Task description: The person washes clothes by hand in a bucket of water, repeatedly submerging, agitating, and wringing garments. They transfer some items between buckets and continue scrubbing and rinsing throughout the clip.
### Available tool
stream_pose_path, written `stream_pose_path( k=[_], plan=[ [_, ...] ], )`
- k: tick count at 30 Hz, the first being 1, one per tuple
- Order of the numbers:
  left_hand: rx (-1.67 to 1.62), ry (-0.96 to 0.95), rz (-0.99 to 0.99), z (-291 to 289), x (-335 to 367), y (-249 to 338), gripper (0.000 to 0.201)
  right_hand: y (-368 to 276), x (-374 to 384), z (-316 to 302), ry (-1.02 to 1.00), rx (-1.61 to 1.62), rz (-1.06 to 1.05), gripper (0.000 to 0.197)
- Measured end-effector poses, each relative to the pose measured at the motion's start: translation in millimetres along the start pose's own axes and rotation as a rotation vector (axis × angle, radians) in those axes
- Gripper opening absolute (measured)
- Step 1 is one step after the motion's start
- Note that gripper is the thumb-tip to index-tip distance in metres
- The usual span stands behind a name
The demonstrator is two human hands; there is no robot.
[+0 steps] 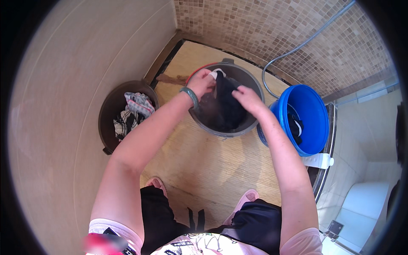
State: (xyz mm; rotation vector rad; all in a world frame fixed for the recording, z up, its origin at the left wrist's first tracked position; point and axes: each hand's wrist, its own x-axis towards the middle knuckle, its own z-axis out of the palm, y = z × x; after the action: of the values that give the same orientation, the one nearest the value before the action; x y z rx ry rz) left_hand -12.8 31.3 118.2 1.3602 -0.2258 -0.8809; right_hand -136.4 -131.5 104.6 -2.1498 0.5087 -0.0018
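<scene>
A black garment (pixel 229 106) with a white edge hangs in a grey bucket (pixel 255 80) that stands in the middle of the floor. My left hand (pixel 202 86), with a green bangle at its wrist, is closed on the garment's white edge near the left rim. On the other side my right hand (pixel 250 100) pinches the black cloth between thumb and fingers. The lower part of the garment sinks into the bucket, where its outline is lost in the dark.
At the left wall stands a brown bucket (pixel 111 100) holding patterned clothes (pixel 139 105). A blue bucket (pixel 318 114) with dark cloth inside is at the right, beside a white bottle (pixel 318 161). A grey hose (pixel 293 50) runs down the tiled wall.
</scene>
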Motion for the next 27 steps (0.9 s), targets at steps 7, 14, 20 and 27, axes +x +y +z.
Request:
stream_pose_path(
  k=[7,14,20,27],
  plan=[
    [0.233,0.001,0.330,-2.1,6.8,19.1,0.019,-30.9,-1.0,-20.5,0.351,0.198,-0.096,0.037],
    [0.422,0.111,0.500,-1.7,9.9,16.0,0.029,-56.8,-40.0,35.0,0.107,-0.426,0.029,0.065],
    [0.344,0.249,0.488,-2.6,5.5,39.2,0.021,8.8,-11.1,21.7,0.170,0.012,-0.106,0.024],
    [0.469,0.359,0.509,-35.2,7.8,35.0,0.026,-34.1,-6.8,-33.8,0.147,0.940,0.112,0.014]
  ],
)
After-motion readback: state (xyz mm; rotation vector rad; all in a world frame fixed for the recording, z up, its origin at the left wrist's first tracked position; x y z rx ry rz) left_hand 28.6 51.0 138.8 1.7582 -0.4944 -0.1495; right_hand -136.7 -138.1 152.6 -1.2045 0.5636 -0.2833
